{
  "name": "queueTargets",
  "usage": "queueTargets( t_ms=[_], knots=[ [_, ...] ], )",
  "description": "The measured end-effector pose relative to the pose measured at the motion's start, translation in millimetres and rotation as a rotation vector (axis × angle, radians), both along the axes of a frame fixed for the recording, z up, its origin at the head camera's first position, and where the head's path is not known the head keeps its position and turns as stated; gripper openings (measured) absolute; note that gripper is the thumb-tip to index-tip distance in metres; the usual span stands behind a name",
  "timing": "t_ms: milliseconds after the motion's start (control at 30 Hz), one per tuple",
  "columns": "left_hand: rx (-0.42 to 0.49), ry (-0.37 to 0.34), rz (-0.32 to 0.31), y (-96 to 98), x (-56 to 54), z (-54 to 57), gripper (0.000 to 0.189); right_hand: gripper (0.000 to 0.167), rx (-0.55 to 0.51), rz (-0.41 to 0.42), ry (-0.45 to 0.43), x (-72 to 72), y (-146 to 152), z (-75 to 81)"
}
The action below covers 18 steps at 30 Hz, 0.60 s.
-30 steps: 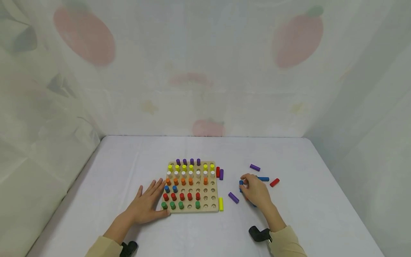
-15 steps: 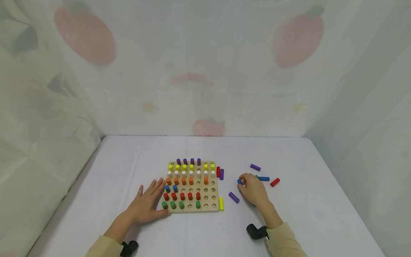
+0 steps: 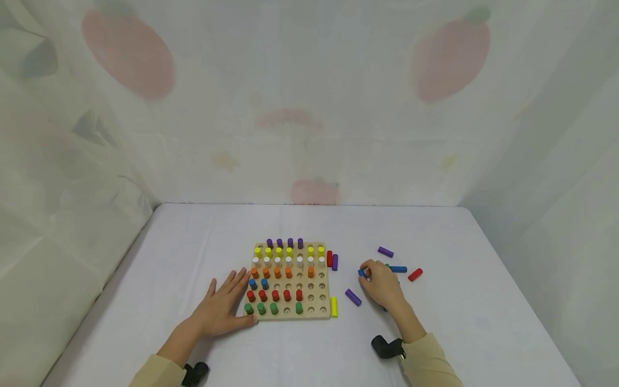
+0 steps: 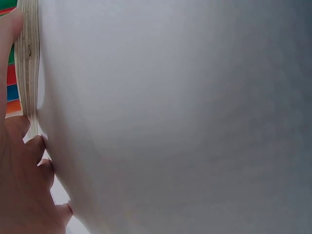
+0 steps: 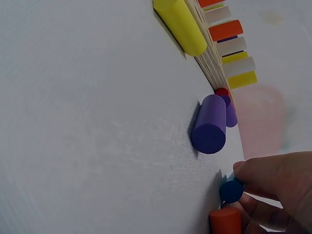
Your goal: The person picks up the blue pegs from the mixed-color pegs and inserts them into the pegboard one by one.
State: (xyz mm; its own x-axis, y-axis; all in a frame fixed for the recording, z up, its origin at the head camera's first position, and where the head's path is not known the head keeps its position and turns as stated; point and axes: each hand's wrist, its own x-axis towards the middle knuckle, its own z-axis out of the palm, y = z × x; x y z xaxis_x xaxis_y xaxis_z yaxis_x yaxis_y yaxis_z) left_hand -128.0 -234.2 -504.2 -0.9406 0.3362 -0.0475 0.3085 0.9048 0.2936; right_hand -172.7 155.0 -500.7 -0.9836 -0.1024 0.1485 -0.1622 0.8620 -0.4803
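Note:
A wooden pegboard holds coloured pegs in rows: purple, yellow, white, orange, blue, red and green. Several holes in it are bare, mostly to the right. My left hand rests along the board's left edge, fingers spread and thumb at the near corner. To the right of the board, my right hand pinches a blue peg between thumb and fingers, low over the table. Just beneath that hand, in the right wrist view, lies an orange peg. The hand partly hides a green peg.
Loose pegs lie around: purple between board and right hand, yellow, red and purple beside the board. Beyond the right hand are another purple peg, a blue one and a red one.
My right hand has shifted slightly left, and the blue peg in its fingers has turned, showing shorter in the head view. The left hand stays where it was.

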Motion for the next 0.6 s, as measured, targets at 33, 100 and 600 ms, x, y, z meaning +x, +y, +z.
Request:
queueTargets(
  t_ms=[33,100,600],
  knots=[
    [-0.002,0.001,0.0,0.2,0.1,0.3,0.106,0.02,-0.006,0.0,-0.003,-0.1,0.3,0.3],
    [-0.004,0.0,0.001,0.5,0.3,1.1,0.106,0.021,-0.019,0.002,-0.008,-0.1,0.8,1.2],
    [0.0,0.002,-0.001,0.6,0.9,1.8,0.106,0.022,-0.077,-0.011,0.031,0.2,-1.7,7.6]
  ],
)
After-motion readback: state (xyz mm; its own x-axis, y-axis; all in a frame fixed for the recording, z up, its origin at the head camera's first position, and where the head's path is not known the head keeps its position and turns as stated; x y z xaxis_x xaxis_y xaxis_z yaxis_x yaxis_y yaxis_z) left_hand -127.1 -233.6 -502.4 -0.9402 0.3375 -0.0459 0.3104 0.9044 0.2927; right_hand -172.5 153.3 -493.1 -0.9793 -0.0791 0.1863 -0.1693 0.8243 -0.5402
